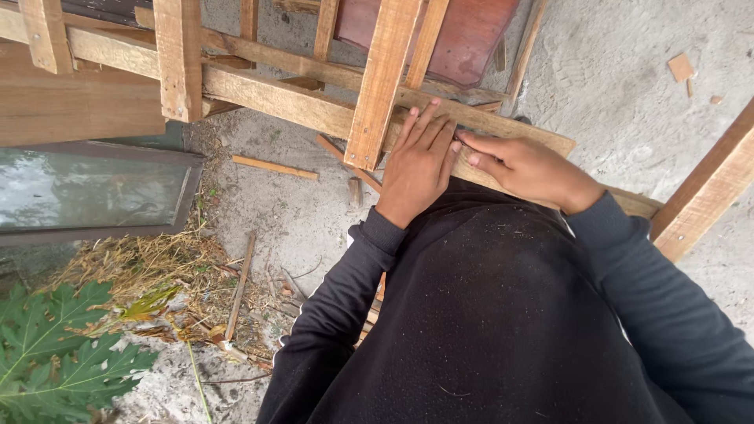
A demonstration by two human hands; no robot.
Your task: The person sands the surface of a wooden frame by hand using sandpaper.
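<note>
Two hands, left and right, press flat on one wooden rail.

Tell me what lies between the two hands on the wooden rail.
Nothing: in the head view the left hand and right hand nearly touch fingertips on the rail.

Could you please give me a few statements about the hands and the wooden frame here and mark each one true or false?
1. The left hand lies flat on the long wooden rail. True.
2. The right hand holds a hammer. False: it holds no tool; its fingers rest on the rail.
3. The two hands are far apart. False: their fingertips almost meet.
4. A large green leaf lies on the ground at lower left. True.
</note>
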